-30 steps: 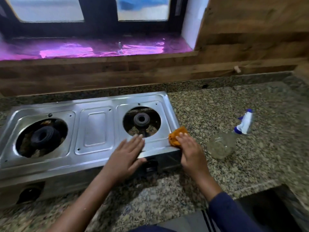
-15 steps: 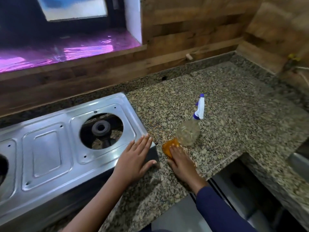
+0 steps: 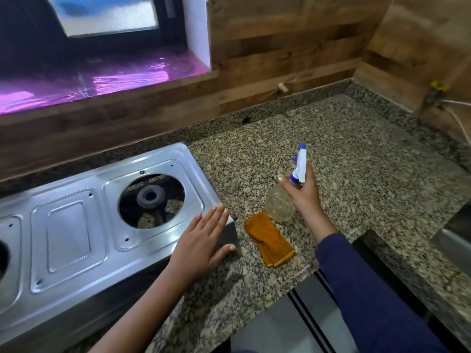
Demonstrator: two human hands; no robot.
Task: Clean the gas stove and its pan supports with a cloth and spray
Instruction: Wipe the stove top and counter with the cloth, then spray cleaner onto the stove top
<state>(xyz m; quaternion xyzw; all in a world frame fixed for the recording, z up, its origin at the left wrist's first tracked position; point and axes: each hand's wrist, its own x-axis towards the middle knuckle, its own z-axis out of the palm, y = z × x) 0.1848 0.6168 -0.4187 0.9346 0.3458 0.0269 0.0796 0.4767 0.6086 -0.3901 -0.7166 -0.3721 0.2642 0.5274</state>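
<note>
Right hand: we see it [image 3: 303,194] curled round the neck of the spray bottle [image 3: 279,206], just under the blue-and-white trigger head, with the thumb tip on the stove side. Half a second ago it was pressing the cloth onto the bench. It has since let go and moved to the bottle.
Left hand: spread flat [image 3: 204,238], fingers straight and close together, palm down on the front right corner of the gas stove [image 3: 76,225], thumb out over the stove's right end. We see no change from the earlier frame.
Cloth: orange and folded [image 3: 270,240], now lying free on the bench [image 3: 356,161] between the stove's right end and the bottle, near the front edge. Neither hand touches it.
Spray bottle: clear round body, just beyond the cloth's far end. We see no clear shift since the earlier frame, and we cannot tell whether its base sits on the bench or is lifted.
Gas stove: steel top at the left of the bench, right burner [image 3: 151,197] visible in its round opening.
Sleeve: dark blue [image 3: 369,289] on the right arm.
Background: wooden wall [image 3: 280,47] behind the bench, purple-lit sill [image 3: 102,82] at upper left.
</note>
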